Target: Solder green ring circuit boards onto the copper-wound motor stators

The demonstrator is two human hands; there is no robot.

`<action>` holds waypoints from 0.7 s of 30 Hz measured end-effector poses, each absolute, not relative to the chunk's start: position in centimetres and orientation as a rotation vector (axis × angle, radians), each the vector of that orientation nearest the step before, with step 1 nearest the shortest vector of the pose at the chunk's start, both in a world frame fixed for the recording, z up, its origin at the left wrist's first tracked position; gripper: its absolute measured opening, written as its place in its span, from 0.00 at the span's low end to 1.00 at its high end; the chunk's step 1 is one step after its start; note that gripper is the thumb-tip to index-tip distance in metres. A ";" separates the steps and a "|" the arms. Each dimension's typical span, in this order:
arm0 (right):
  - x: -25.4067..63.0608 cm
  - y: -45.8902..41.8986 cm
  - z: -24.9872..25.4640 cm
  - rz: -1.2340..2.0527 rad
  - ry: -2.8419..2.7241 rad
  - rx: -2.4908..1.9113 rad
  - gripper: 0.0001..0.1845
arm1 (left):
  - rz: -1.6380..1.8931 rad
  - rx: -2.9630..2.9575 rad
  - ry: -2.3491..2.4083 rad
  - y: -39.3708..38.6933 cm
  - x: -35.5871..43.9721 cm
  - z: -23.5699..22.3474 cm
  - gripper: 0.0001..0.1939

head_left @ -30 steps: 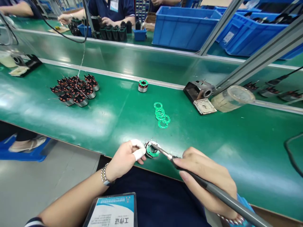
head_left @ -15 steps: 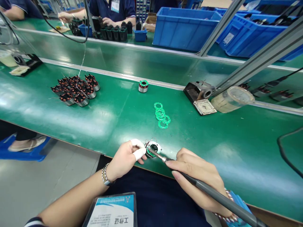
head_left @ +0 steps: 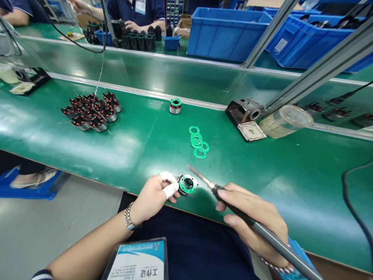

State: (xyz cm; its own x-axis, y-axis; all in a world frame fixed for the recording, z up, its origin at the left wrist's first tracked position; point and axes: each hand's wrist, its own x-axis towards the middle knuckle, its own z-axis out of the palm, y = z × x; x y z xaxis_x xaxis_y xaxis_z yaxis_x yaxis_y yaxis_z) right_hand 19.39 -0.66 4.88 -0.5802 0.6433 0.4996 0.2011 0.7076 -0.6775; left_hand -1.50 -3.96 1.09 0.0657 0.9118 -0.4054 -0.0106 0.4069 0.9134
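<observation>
My left hand [head_left: 155,196], with white coverings on its thumb and a finger, pinches the left edge of a motor stator [head_left: 181,192] near the table's front edge. A green ring-shaped circuit board [head_left: 190,189] lies on top of this stator, its dark centre hole facing up. In my right hand [head_left: 253,217] is a soldering iron [head_left: 241,214], its fingers wrapped round the dark handle. The iron's tip points up and left, just above and apart from the board. Several loose green ring boards [head_left: 199,153] lie overlapped beyond the stator.
A stator with a green board [head_left: 175,106] stands near the back rail. Several copper-wound stators [head_left: 97,123] are grouped at left. At right are a soldering iron stand [head_left: 243,112], its sponge [head_left: 251,131] and a clear plastic tub [head_left: 284,121]. A co-worker [head_left: 136,15] sits beyond the rail.
The soldering iron has lifted off the board's left side and moved up and to the right with my right hand. My left hand stays at the stator.
</observation>
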 end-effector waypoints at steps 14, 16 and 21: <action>15.9 0.6 0.4 0.864 -2.263 -0.750 0.20 | 1.028 0.819 1.209 -3.8 -1.5 1.0 0.09; 16.0 0.6 0.2 0.865 -2.257 -0.739 0.20 | 1.009 0.818 1.147 -3.6 -1.9 1.0 0.08; 15.9 0.7 0.0 0.849 -2.225 -0.738 0.21 | 0.878 1.402 1.348 -3.8 -3.2 1.1 0.09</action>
